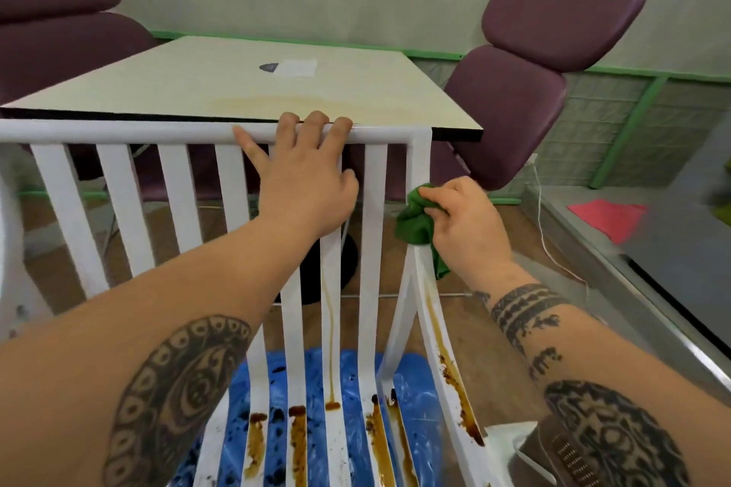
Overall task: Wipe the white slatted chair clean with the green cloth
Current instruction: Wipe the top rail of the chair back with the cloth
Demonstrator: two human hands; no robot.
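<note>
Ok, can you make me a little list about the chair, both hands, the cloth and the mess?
chair: white slatted chair, in front of a pale table
left: left hand grips the chair's top rail
right: right hand holds the bunched green cloth at the chair's right corner post
mess: brown stains streak the slats and the right side rail
underneath: blue plastic sheet, with dark spots
behind: purple padded chair

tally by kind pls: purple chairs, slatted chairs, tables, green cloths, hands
Purple chairs: 2, left purple chair, right purple chair
White slatted chair: 1
Table: 1
Green cloth: 1
Hands: 2, left hand, right hand
Total: 7
</note>
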